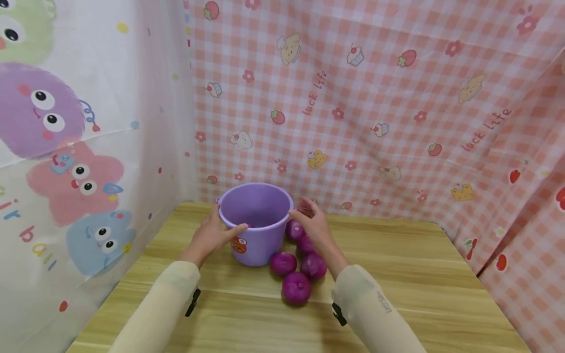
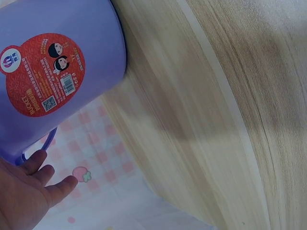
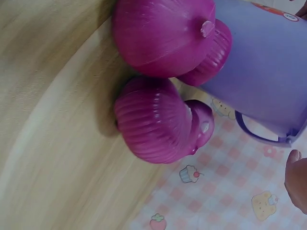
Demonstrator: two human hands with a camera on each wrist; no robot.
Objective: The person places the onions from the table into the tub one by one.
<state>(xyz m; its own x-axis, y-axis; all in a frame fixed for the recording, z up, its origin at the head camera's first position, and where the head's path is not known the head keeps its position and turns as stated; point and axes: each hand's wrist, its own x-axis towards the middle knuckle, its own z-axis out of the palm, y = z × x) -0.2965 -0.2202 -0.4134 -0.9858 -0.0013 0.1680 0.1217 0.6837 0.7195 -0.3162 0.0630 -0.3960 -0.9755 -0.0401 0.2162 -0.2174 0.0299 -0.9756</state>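
A light purple bucket (image 1: 260, 247) stands upright on the table, with a round red sticker (image 2: 45, 74) facing me. My left hand (image 1: 212, 235) is at its left rim, thumb along the front edge; in the left wrist view its fingers (image 2: 60, 189) extend loosely near the handle (image 2: 50, 139). On the other side my right hand (image 1: 314, 223) has its thumb by the rim and its fingers spread loosely. Several shiny purple-red onions (image 1: 296, 288) lie against and beside the bucket's right side, some partly hidden by my right hand. A bit of purple shows inside the bucket, its kind unclear.
The wood-grain table (image 1: 388, 279) extends to the right and in front of the onions. A pink checked cloth (image 1: 375, 98) hangs close behind the bucket, and a white cartoon-printed sheet (image 1: 150, 122) hangs along the left side.
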